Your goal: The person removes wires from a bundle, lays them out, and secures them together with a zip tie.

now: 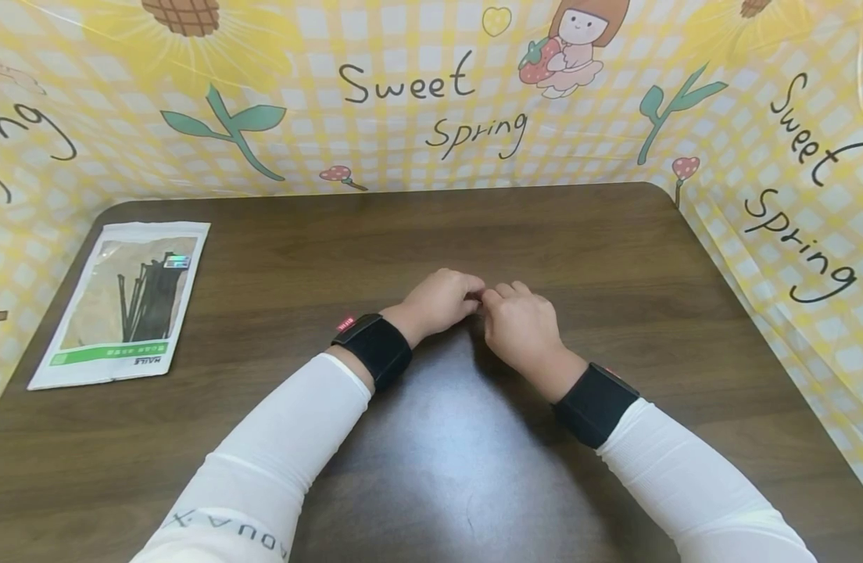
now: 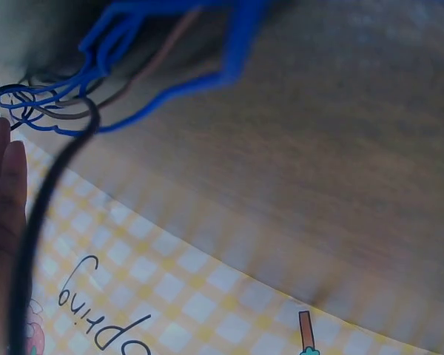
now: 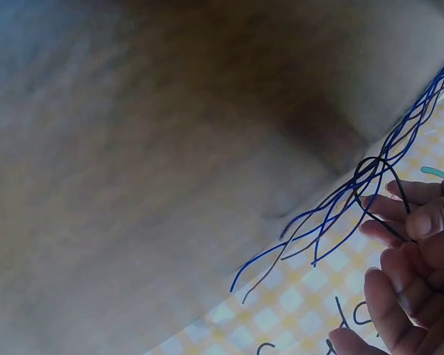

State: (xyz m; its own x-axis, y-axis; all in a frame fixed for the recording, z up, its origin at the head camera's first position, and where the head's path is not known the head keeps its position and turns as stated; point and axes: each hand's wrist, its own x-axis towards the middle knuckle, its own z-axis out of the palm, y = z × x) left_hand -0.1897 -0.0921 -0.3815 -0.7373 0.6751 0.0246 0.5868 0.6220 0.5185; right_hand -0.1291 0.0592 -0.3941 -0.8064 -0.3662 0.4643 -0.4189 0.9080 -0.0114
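Over the middle of the table, my left hand [image 1: 440, 303] and right hand [image 1: 521, 327] meet at the fingertips. Both pinch a thin black cable tie [image 3: 399, 181], bent into a loop about a bundle of blue and brown wires [image 3: 355, 177]. The bundle's loose ends fan out in the right wrist view. Up close in the left wrist view, the blue wires [image 2: 163, 96] cross the top and the black tie [image 2: 55, 166] curves down past some fingers [image 2: 11, 185]. In the head view the wires and tie cannot be made out; the exact pinch points are partly covered by fingers.
A white and green packet [image 1: 115, 305] picturing thin black strips lies at the left of the brown wooden table [image 1: 375, 234]. Yellow checked sheeting [image 1: 403, 148] with printed flowers and lettering rises behind the table and along both sides.
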